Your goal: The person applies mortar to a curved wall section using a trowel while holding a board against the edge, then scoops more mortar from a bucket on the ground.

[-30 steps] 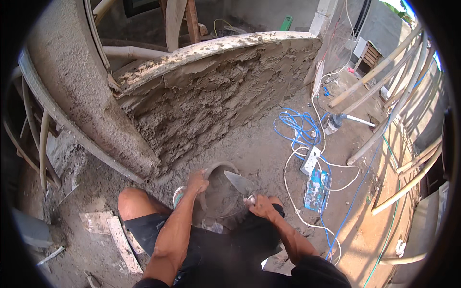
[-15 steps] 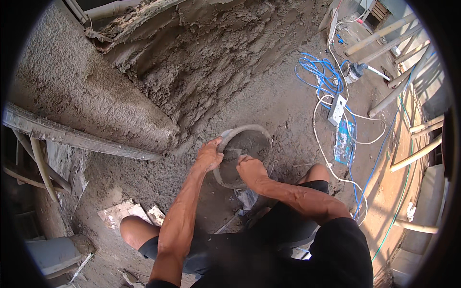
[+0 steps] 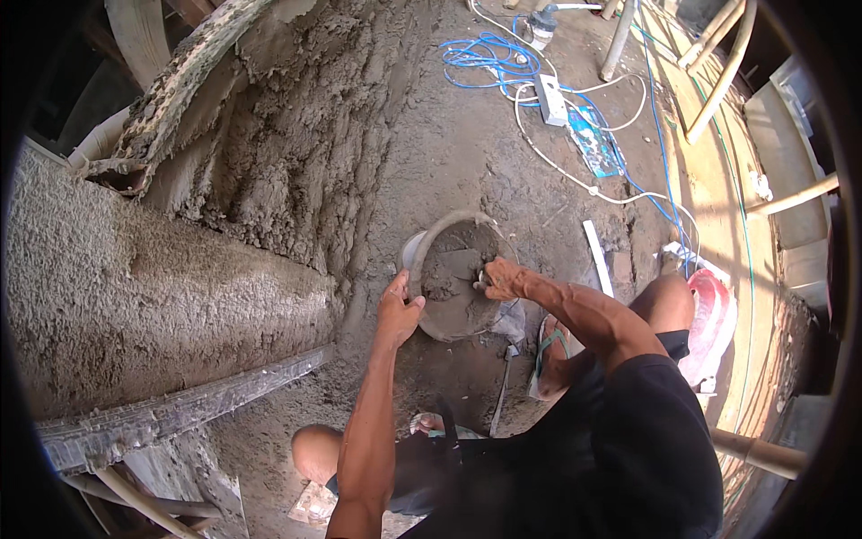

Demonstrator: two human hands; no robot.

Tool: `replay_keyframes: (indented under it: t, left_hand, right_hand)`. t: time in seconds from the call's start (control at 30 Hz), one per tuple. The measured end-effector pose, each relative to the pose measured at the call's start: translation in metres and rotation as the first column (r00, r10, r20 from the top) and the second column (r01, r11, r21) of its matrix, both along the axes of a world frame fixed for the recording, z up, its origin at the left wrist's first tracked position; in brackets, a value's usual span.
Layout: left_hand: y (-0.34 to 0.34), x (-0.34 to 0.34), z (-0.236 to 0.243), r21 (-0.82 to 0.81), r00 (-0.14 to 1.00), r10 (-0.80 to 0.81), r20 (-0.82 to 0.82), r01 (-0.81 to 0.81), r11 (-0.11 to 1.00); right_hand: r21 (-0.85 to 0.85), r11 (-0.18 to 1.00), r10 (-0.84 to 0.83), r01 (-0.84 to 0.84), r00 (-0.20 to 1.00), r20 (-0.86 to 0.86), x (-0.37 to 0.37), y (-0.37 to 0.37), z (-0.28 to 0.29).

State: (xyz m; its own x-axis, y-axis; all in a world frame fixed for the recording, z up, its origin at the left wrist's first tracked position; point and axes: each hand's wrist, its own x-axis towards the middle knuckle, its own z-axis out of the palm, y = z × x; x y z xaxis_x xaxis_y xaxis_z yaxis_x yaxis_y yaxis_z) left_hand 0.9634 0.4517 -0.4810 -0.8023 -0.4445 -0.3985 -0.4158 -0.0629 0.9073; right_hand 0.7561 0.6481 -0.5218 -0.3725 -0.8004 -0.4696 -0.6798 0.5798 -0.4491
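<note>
1. since the earlier frame, your right hand [image 3: 507, 277] has shifted toward the right side of the round bucket [image 3: 453, 218].
2. rough grey mortar coats the wall [image 3: 283, 166] ahead, to your left.
3. blue cable [image 3: 480, 58] lies in loose loops on the ground, well apart from your hands.
4. the bucket stands on the muddy ground in front of you, with grey mortar inside it.
5. your left hand [image 3: 398, 310] is partly curled, holding the bucket's left rim.
6. your right hand is closed around the handle of a trowel [image 3: 464, 267], its blade partly hidden in the bucket.
</note>
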Motion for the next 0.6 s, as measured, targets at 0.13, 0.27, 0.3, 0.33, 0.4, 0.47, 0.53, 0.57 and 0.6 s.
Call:
replay_keyframes:
  t: [0.13, 0.27, 0.3, 0.33, 0.4, 0.47, 0.53, 0.57, 0.6]
  left_hand:
    - [-0.023, 0.020, -0.036, 0.124, 0.974, -0.026, -0.224, 0.055, 0.991]
    - [-0.014, 0.025, -0.006, 0.344, 0.992, 0.101, -0.073, -0.069, 0.937]
    - [-0.014, 0.024, 0.007, 0.351, 0.994, 0.080, -0.081, -0.046, 0.935]
    - [-0.013, 0.023, 0.020, 0.343, 0.996, 0.083, -0.043, -0.063, 0.937]
    - [-0.008, 0.025, 0.022, 0.352, 0.997, 0.076, -0.016, -0.066, 0.934]
    - [-0.008, 0.027, -0.011, 0.337, 0.981, 0.044, -0.189, 0.023, 0.941]
    - [-0.020, 0.029, -0.045, 0.249, 0.975, 0.088, -0.206, -0.034, 0.968]
    - [-0.018, 0.029, -0.054, 0.164, 0.972, 0.110, -0.205, -0.077, 0.984]
    - [-0.004, 0.022, -0.036, 0.176, 0.972, 0.088, -0.218, -0.049, 0.983]
  right_hand:
    - [-0.069, 0.983, 0.167, -0.169, 0.985, -0.039, 0.043, -0.014, 0.010]
    - [0.125, 0.992, 0.008, -0.029, 0.985, 0.170, 0.087, -0.021, 0.070]
    - [0.188, 0.982, -0.063, 0.022, 0.975, 0.213, 0.091, -0.021, 0.085]
    - [0.253, 0.965, -0.136, 0.071, 0.958, 0.254, 0.095, -0.019, 0.094]
    - [0.211, 0.971, -0.164, 0.110, 0.952, 0.257, 0.103, -0.007, 0.101]
    - [0.303, 0.936, -0.283, 0.178, 0.893, 0.350, 0.108, -0.004, 0.108]
    - [0.283, 0.918, -0.377, 0.279, 0.837, 0.397, 0.120, 0.003, 0.126]
    - [0.276, 0.906, -0.418, 0.320, 0.778, 0.470, 0.123, 0.013, 0.131]
    - [0.280, 0.880, -0.475, 0.384, 0.702, 0.530, 0.124, 0.034, 0.134]
